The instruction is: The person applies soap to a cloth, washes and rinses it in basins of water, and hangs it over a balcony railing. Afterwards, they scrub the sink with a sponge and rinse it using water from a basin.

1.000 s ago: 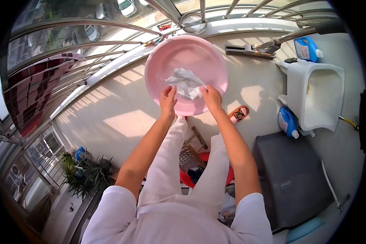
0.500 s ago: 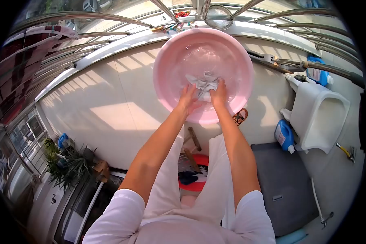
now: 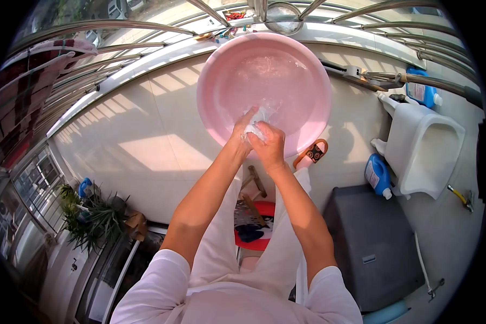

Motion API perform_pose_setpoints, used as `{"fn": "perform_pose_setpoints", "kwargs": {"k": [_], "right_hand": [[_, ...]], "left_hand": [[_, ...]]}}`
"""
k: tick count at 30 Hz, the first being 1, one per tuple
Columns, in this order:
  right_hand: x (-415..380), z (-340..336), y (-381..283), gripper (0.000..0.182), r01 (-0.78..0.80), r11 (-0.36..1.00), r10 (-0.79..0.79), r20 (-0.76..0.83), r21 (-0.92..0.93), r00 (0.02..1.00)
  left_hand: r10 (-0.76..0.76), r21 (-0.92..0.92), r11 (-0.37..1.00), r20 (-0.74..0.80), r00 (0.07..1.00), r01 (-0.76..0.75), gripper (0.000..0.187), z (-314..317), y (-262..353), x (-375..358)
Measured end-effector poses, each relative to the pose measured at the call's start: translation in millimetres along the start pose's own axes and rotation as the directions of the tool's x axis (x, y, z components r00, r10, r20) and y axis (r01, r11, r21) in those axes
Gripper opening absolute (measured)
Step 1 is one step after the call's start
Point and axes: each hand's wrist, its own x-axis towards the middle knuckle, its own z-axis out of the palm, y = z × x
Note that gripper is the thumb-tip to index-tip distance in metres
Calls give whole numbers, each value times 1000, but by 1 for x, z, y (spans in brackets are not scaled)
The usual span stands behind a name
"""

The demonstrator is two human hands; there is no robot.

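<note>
A big pink basin (image 3: 210, 102) with water in it stands on the tiled floor in front of me. Over its near side, a wet white cloth (image 3: 254, 128) is bunched up between my two hands. My left hand (image 3: 244, 127) is closed around the cloth from the left. From the right, my right hand (image 3: 269, 143) grips it with curled fingers. Both hands are close together, and part of the cloth is hidden behind the fingers. What kind of garment it is, I cannot make out.
Between my legs is a red tub (image 3: 264, 207) with dark and white cloth and a wooden-handled item. A grey box (image 3: 372, 237), a blue bottle (image 3: 378, 175) and a white washbasin (image 3: 426, 148) stand right. Metal railings (image 3: 146, 24) run along the far side; potted plants (image 3: 94, 218) stand left.
The cloth, spread in the water before, is now gathered and lifted toward me. My hands have come together around it. A sandalled foot shows more at the right of the basin.
</note>
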Motion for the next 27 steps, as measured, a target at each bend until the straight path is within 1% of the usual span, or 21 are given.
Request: {"fn": "perform_pose_setpoints", "kwargs": {"k": [1,3,4,5,7,8,10,11,12,13,14,15,16,18,19,20,22,24,25,26,27], "right_hand": [[7,0,10,17,-64,998,64,-20,2,998],[21,-7,33,18,-190,982,190,-58,11,980],[24,-10,53,18,-160,981,152,-77,-111,985],[27,-13,71,19,-128,964,109,-90,-231,990],[39,-21,90,20,-240,894,210,-119,-378,970],[44,-25,99,20,-294,845,256,-144,-447,956],[48,-28,131,23,-362,867,275,-278,-341,920],[46,-28,147,25,-390,875,287,-341,-286,895],[46,-22,143,31,-379,796,291,-251,-472,923],[41,-22,144,32,-231,815,222,-81,-532,972],[35,-21,144,33,-73,823,152,94,-564,984],[32,-19,145,34,87,820,83,268,-566,960],[38,-24,145,45,68,759,111,232,-647,966],[40,-10,147,53,-190,813,186,-63,-551,980],[40,-4,143,56,-307,826,234,-208,-473,950],[33,-4,138,57,-235,891,212,-101,-390,972],[21,-22,53,58,-104,976,126,110,-189,986],[5,-32,13,51,-28,974,76,205,-227,976],[-3,-32,-1,46,39,969,24,254,-242,967],[-9,-31,-12,42,107,961,-27,300,-256,954],[-11,-29,-18,37,178,948,-79,346,-263,935]], "left_hand": [[14,-64,998,-9,1000,-15,26,-1,-1,3],[173,58,985,-220,960,-164,28,21,-12,7],[255,130,966,-315,914,-225,30,35,-15,5],[268,153,962,-338,902,-228,30,41,-14,4],[293,195,953,-385,875,-233,31,46,-13,5],[293,214,951,-375,880,-225,35,37,-8,9],[296,251,944,-354,887,-214,45,11,7,18],[293,257,946,-412,863,-199,48,6,7,24],[290,263,947,-467,835,-182,51,4,7,28],[285,268,949,-521,805,-163,54,2,7,32],[241,243,959,-419,876,-147,57,-1,7,37],[194,221,967,-309,931,-128,61,-4,8,41],[145,201,974,-194,970,-105,65,-7,8,43],[110,229,971,-193,975,-65,64,5,9,42],[91,243,969,-191,977,-43,63,14,10,39],[80,218,975,-149,986,-47,61,14,10,41],[64,162,985,-63,996,-54,55,7,12,46],[-49,145,988,-44,998,55,46,-1,20,42],[-110,139,984,-32,993,113,41,16,24,29],[-73,215,974,15,997,68,32,33,20,10],[-85,246,967,48,995,71,29,41,20,2]]}}
